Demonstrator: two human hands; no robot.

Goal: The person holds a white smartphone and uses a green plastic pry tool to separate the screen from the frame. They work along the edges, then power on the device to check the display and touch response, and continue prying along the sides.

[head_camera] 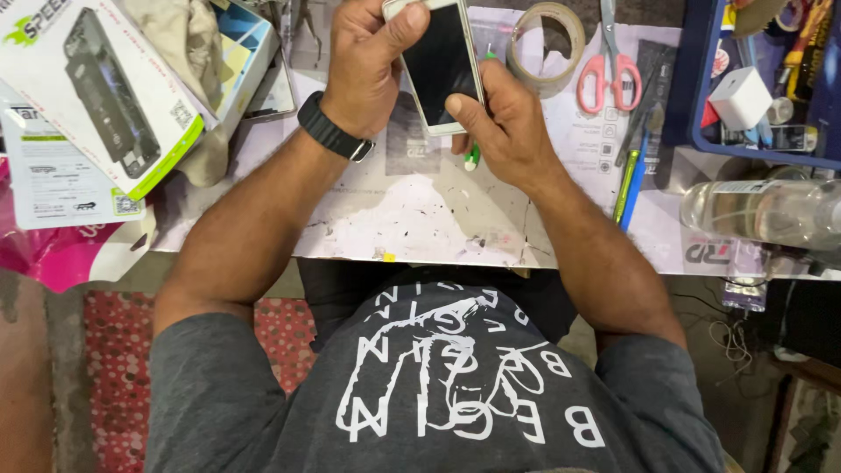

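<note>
1. The left hand (363, 66) is gripping the white smartphone (441, 66) along its left edge; the thumb is lying across the top corner of the dark screen and the other fingers are curling behind the body.
2. The right hand (504, 127) is supporting the phone's lower right corner, with the thumb tip pressing on the screen's bottom edge. Its remaining fingers are closing around a thin green tool (473, 156), whose tip is protruding below the phone.
3. The phone is being held, screen up, above the worn white work mat (412, 215).
4. A black watch (333, 130) is sitting on the left wrist.
5. A tape roll (549, 45) and red-handled scissors (611, 66) are lying just beyond the right hand.
6. A clear bottle (762, 210) is lying at right, near a blue tray (701, 88).
7. White boxes (96, 88) are stacking at left.
</note>
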